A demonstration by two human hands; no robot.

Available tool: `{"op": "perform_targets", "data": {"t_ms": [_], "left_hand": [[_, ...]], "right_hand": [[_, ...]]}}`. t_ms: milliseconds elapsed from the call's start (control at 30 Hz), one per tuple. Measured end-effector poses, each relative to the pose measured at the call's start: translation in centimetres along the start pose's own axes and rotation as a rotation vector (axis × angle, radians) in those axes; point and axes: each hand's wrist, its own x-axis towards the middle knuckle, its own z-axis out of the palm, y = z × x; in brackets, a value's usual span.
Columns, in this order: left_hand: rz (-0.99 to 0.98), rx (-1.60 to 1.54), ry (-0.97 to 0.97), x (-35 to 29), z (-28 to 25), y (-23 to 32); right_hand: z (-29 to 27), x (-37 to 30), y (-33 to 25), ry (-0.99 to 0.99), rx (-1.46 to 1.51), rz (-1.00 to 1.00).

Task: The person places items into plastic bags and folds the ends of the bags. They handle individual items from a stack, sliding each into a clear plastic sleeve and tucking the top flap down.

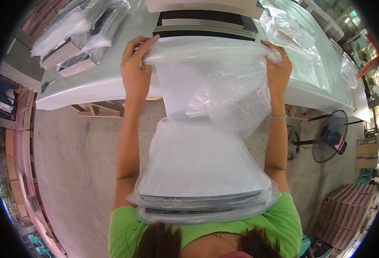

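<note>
A clear plastic bag (pixel 236 86) is stretched between my two hands at the near edge of the table. My left hand (pixel 137 62) grips its left end, and my right hand (pixel 280 66) pinches the bunched right end. Beneath the film lies a flat white sheet or panel (pixel 172 86); whether it is inside the bag I cannot tell. Just beyond my fingers, black and white flat pieces (pixel 206 19) are stacked. Close to my body rests a plastic-wrapped stack (pixel 202 159) with a white top and dark layered edges.
Wrapped bundles (pixel 79 38) and small scissors (pixel 46 86) lie on the left of the white-covered table (pixel 99 92). Loose plastic bags (pixel 290 36) spread at the right. A standing fan (pixel 330 136) is on the floor at right, beyond stacked brown boards (pixel 346 215).
</note>
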Motion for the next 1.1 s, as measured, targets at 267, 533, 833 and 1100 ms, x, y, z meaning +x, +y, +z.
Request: {"op": "perform_targets", "data": {"t_ms": [267, 533, 833, 1100], "left_hand": [[-0.633, -0.93, -0.072, -0.7, -3.6, 0.7], [-1.096, -1.516, -0.38, -9.5, -3.5, -7.1], [-1.311, -1.117, -0.211, -23.5, 1.3, -11.1], [-1.085, -0.463, -0.432, -23.0, 0.5, -13.8]], "right_hand": [[-2.4, -1.2, 0.3, -0.165, 0.853, 0.551], [-3.5, -8.5, 7.6, -0.575, 0.659, 0.966], [-1.4, -21.6, 11.7, -0.619, 0.731, 1.161], [-13.3, -15.1, 23.9, 0.036, -0.498, 0.69]]}}
